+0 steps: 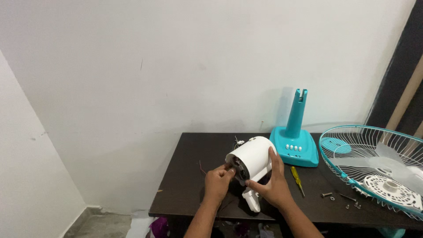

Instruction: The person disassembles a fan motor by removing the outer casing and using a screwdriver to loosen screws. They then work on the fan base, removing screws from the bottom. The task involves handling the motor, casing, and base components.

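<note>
A: Where's the motor housing (254, 158)?

B: Lifted just above the dark counter (185, 176), near its front edge. The right hand (272, 185) cups it from the side and below, fingers wrapped on the white shell. The left hand (218, 180) is at the open end, fingertips pinched together on something small at the motor face; what exactly, I can't tell.

A: So which step would you say this is?

B: Work on the motor's open end, by the look of it. Any next move there calls for a steady right-hand hold and care with the thin wires (238, 142) at the back.

A: And around it?

B: A teal stand (294, 143) behind, a yellow screwdriver (297, 178) and loose screws (327, 194) to the right, then the fan guard (374, 163).
</note>
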